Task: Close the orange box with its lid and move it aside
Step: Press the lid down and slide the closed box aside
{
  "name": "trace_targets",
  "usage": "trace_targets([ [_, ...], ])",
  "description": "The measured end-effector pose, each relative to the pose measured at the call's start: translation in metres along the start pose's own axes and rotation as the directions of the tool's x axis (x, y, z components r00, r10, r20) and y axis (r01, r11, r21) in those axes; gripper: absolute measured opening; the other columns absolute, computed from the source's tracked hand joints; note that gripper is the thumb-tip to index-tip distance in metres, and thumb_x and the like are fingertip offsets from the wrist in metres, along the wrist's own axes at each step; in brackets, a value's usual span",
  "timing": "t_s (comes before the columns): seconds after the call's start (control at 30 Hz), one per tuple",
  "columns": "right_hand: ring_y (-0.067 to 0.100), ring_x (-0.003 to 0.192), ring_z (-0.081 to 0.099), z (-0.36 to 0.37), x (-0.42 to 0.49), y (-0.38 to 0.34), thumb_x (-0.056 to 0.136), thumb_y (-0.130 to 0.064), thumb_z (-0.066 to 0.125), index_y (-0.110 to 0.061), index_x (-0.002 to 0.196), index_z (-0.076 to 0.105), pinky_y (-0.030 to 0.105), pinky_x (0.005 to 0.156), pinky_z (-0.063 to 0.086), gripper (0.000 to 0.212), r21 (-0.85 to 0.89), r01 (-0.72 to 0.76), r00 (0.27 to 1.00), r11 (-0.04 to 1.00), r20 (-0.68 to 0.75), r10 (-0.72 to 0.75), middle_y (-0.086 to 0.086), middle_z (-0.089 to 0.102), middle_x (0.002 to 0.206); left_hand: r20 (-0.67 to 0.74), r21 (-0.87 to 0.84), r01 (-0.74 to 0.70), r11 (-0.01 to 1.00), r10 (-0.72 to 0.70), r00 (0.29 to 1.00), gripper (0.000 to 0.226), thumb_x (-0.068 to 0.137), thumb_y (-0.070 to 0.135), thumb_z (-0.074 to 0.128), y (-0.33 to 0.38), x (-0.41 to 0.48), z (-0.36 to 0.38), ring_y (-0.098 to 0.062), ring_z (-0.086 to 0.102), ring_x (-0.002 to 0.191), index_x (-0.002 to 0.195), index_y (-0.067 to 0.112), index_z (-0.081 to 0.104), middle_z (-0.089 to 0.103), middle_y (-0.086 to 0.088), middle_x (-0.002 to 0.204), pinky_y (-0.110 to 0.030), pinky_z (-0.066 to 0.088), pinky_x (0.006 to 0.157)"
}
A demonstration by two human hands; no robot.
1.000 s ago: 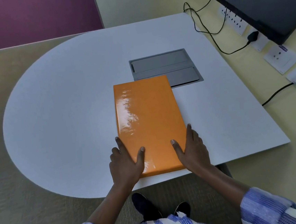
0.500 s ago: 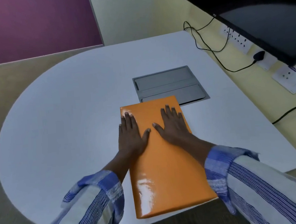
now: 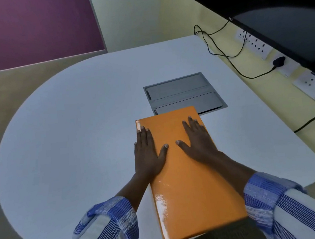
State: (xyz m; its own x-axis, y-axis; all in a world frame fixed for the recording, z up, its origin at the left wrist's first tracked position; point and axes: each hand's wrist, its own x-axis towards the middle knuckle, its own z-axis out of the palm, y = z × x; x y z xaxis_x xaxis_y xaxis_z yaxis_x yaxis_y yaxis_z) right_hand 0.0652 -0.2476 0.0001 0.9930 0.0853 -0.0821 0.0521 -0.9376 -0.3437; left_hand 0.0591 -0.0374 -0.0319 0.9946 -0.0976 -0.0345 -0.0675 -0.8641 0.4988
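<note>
A glossy orange box (image 3: 190, 189) lies flat on the white table (image 3: 69, 147) with its lid on, its near end jutting slightly past the table's front edge. My left hand (image 3: 148, 153) rests palm down on the lid's far left part, the outer fingers over the left edge. My right hand (image 3: 197, 140) lies flat on the lid's far right part, fingers spread toward the far edge. Neither hand grips anything.
A grey recessed cable hatch (image 3: 183, 93) sits in the table just beyond the box. At the right, a black monitor (image 3: 269, 12) hangs over wall sockets (image 3: 255, 46) with black cables (image 3: 223, 53) trailing near the table's right edge.
Both hands went from the box's near end to its far half, and since half a second ago they have spread apart toward the side edges. The view has tilted forward.
</note>
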Motion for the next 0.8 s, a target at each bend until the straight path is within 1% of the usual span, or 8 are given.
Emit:
trace_targets([
  [0.1,0.028,0.153,0.007,-0.008,-0.025,0.009,0.093,-0.060,0.048,-0.017,0.158,0.010,0.048,0.121,0.013,0.086,0.122,-0.155,0.985,0.980,-0.051,0.163,0.009,0.004,0.167,-0.029,-0.260,0.096,0.961,-0.107,0.994,0.097,0.092,0.073,0.037,-0.007,-0.015,-0.008,-0.020,-0.003,0.156,0.161,0.021,-0.006,-0.006,-0.001,0.171,-0.040,0.007,0.119],
  [0.2,0.028,0.149,0.024,-0.014,-0.052,0.019,0.093,-0.061,0.047,-0.019,0.157,0.013,0.049,0.116,0.027,0.084,0.285,-0.322,0.943,0.903,0.017,0.331,0.007,0.018,0.164,0.159,-0.500,0.326,0.802,-0.285,0.945,0.092,0.089,0.076,0.038,-0.019,-0.031,-0.004,-0.025,0.020,0.154,0.161,0.027,0.008,0.013,-0.003,0.170,-0.053,0.019,0.122],
  [0.27,0.029,0.136,0.045,-0.019,-0.066,0.024,0.093,-0.062,0.047,-0.019,0.151,0.030,0.044,0.104,0.040,0.074,0.395,-0.391,0.916,0.832,0.080,0.393,0.006,0.043,0.152,0.333,-0.676,0.454,0.581,-0.309,0.891,0.075,0.088,0.080,0.033,-0.022,-0.043,-0.007,-0.026,0.058,0.131,0.148,0.035,0.041,0.052,-0.004,0.152,-0.058,0.049,0.104],
  [0.3,0.028,0.125,0.054,-0.020,-0.072,0.026,0.092,-0.064,0.046,-0.021,0.145,0.039,0.041,0.097,0.045,0.069,0.442,-0.428,0.899,0.789,0.116,0.423,0.005,0.053,0.143,0.383,-0.748,0.493,0.444,-0.319,0.867,0.063,0.093,0.076,0.030,-0.021,-0.050,-0.008,-0.020,0.071,0.113,0.135,0.037,0.055,0.068,-0.002,0.134,-0.048,0.060,0.088],
  [0.37,0.022,0.107,0.061,-0.021,-0.081,0.031,0.090,-0.069,0.044,-0.024,0.138,0.048,0.039,0.090,0.049,0.067,0.514,-0.516,0.850,0.685,0.209,0.484,0.002,0.062,0.130,0.451,-0.818,0.521,0.244,-0.290,0.844,0.054,0.100,0.065,0.024,-0.016,-0.063,-0.006,-0.015,0.077,0.093,0.123,0.034,0.063,0.076,-0.002,0.112,-0.030,0.062,0.068],
  [0.5,0.021,0.103,0.063,-0.020,-0.084,0.038,0.082,-0.079,0.045,-0.027,0.135,0.050,0.045,0.092,0.052,0.075,0.554,-0.585,0.803,0.592,0.296,0.517,-0.001,0.063,0.122,0.611,-0.791,0.598,-0.126,-0.109,0.784,0.073,0.096,0.070,0.024,-0.007,-0.076,0.003,-0.042,0.067,0.113,0.137,0.021,0.060,0.066,-0.021,0.131,-0.054,0.058,0.089],
  [0.7,0.019,0.097,0.064,-0.040,-0.076,0.049,0.082,-0.075,0.050,-0.026,0.129,0.054,0.041,0.087,0.053,0.068,0.570,-0.557,0.824,0.604,0.292,0.486,-0.001,0.065,0.117,0.592,-0.793,0.566,-0.225,-0.069,0.803,0.071,0.095,0.071,0.028,0.014,-0.074,0.012,-0.047,0.060,0.122,0.133,0.025,0.065,0.061,-0.023,0.138,-0.063,0.048,0.100],
  [0.8,0.019,0.094,0.063,-0.057,-0.069,0.068,0.083,-0.074,0.051,-0.025,0.128,0.055,0.038,0.082,0.052,0.066,0.572,-0.542,0.834,0.616,0.273,0.480,-0.001,0.066,0.114,0.587,-0.793,0.560,-0.240,-0.057,0.808,0.072,0.095,0.072,0.029,0.039,-0.067,0.020,-0.048,0.056,0.127,0.141,0.024,0.057,0.059,-0.023,0.141,-0.062,0.050,0.099],
])
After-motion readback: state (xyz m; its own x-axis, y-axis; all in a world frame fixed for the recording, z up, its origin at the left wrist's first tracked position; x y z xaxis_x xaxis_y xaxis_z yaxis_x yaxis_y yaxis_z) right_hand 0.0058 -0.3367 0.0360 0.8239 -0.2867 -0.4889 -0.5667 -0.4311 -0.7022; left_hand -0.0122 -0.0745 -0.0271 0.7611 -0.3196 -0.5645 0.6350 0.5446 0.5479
